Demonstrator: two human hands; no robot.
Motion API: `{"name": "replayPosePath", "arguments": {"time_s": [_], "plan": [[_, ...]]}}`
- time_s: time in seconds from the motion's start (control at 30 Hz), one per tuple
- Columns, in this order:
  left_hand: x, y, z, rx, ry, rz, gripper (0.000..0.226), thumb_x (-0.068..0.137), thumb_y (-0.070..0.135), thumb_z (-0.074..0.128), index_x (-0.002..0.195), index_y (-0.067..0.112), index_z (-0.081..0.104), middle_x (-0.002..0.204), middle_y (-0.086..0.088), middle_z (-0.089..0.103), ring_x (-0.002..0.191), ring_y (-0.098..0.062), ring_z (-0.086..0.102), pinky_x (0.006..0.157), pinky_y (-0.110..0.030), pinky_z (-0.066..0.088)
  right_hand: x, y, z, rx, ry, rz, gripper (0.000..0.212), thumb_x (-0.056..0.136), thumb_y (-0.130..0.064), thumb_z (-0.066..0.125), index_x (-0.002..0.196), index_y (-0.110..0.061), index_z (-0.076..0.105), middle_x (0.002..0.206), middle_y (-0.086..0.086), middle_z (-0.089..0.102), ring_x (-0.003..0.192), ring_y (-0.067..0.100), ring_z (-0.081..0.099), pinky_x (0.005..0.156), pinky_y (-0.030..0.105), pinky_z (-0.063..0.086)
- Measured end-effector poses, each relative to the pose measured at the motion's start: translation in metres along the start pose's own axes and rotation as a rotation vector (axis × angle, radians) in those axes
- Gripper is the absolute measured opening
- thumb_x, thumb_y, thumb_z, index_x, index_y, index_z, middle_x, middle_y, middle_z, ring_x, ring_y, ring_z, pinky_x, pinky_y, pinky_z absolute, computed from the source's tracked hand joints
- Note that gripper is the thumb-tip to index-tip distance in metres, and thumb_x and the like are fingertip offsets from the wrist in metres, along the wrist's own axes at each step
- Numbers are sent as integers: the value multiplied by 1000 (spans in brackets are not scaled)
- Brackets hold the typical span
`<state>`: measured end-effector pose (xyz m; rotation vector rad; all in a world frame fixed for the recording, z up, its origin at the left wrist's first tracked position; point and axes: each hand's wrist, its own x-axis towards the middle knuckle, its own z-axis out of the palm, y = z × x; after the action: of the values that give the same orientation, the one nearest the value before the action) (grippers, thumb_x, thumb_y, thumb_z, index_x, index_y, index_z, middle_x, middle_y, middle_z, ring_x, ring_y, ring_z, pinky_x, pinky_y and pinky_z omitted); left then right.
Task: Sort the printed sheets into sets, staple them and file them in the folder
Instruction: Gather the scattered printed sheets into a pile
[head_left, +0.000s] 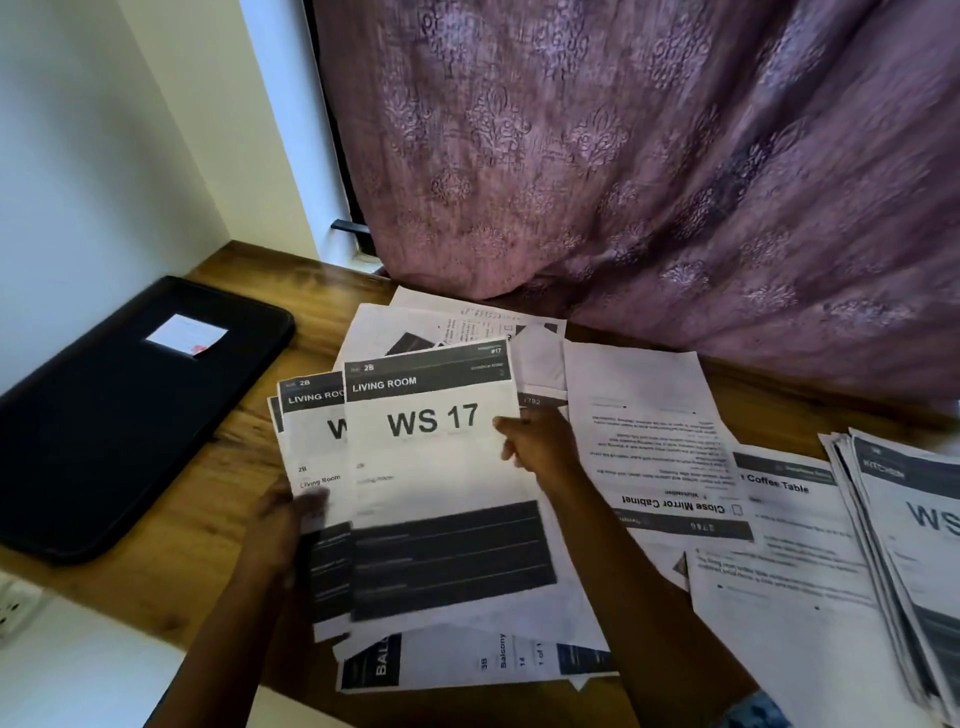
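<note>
My right hand (535, 441) pinches the right edge of a printed sheet headed "LIVING ROOM, WS 17" (436, 467). It lies over a second Living Room sheet (311, 441), which my left hand (283, 525) grips at its lower left together with other sheets beneath. Loose printed sheets (649, 415) are spread under and to the right of them, one reading "Close Mirror Cabinet" upside down, another "Coffee Table" (779, 519). A stack headed "KITCHEN" (904, 519) lies at the right edge. The closed black folder (124, 415) lies at the left. No stapler is in view.
The wooden table (218, 545) runs to a white wall on the left. A purple patterned curtain (649, 156) hangs down onto the back of the table. A sheet reading "Balcony" (467, 665) lies by the near edge. A white socket (10, 608) sits at the lower left.
</note>
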<state>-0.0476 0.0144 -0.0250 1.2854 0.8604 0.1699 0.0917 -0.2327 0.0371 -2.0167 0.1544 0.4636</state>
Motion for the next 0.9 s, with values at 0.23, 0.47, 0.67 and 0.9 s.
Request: {"name": "replayPosePath", "arguments": {"time_s": [0.23,0.47,0.67,0.9], "plan": [[-5,14,5,82,-18,-2,17,88,5,61,105,8,62,98,-20,67,83,-38,64,72,-45,52,-16,24,-65,-773,311,-81,35,90,-43,58,110,-14,63,111,4,67,100,21,63,85,30,46],[-2,23,14,180,-60,82,20,91,7,59,110,3,61,97,-20,67,76,-33,64,61,-37,48,-9,64,-153,-893,393,41,39,89,-34,62,121,-12,58,124,11,54,114,28,51,88,40,48],[4,42,20,171,-99,53,15,92,-1,53,93,12,59,95,-15,64,78,-29,61,66,-38,48,17,67,-237,-1112,358,-621,31,74,1,73,105,0,69,100,26,67,89,45,64,79,50,52],[-7,40,20,177,-72,28,19,88,-8,54,83,9,59,68,-2,69,72,-25,60,61,-33,49,54,-5,-200,-1512,-271,-1090,29,65,-2,79,90,-13,71,87,7,67,82,31,63,73,41,49]]}}
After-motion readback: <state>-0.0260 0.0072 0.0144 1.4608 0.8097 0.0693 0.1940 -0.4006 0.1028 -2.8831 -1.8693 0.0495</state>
